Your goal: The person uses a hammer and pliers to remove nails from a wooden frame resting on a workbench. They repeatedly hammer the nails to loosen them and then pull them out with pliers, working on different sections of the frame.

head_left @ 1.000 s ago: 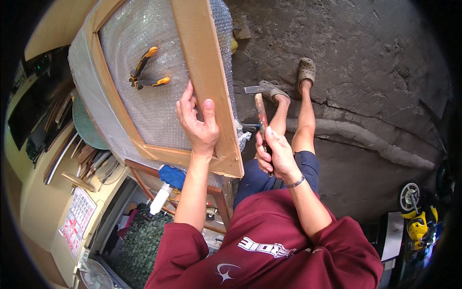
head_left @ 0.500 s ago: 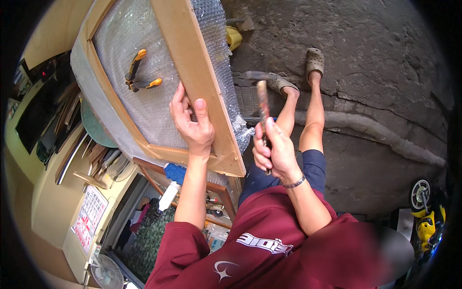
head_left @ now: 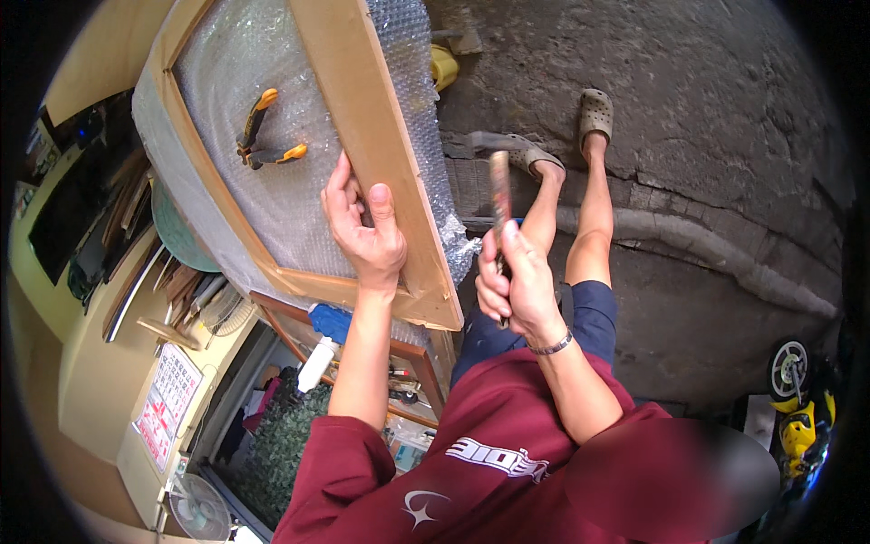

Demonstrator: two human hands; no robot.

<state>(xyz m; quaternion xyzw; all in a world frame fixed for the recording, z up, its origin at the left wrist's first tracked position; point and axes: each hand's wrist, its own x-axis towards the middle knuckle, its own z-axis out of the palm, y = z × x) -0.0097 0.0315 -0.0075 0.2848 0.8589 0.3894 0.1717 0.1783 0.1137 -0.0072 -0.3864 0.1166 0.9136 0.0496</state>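
A large wooden frame (head_left: 358,118) lies in front of me on bubble wrap (head_left: 272,54). My left hand (head_left: 367,231) grips its right bar near the close corner, fingers curled at the inner edge and thumb on the wood. Inside the frame, a pair of pliers (head_left: 263,150) with orange-and-black handles rests spread open on the bubble wrap. Just right of the frame, my right hand (head_left: 518,281) is closed around the handle of a hammer (head_left: 501,186). Its grey metal head, smeared by motion, points up and away from me.
Below the frame are a second brown frame (head_left: 421,363) and a white-and-blue bottle (head_left: 317,363). Wood strips (head_left: 118,213) and a fan (head_left: 199,508) stand left. Rough concrete floor (head_left: 707,136) spreads right, with a yellow motorbike (head_left: 802,426) at the edge.
The hammer has dipped slightly and shifted a little right, still in my right hand. My left hand keeps its grip on the frame; the pliers lie as before.
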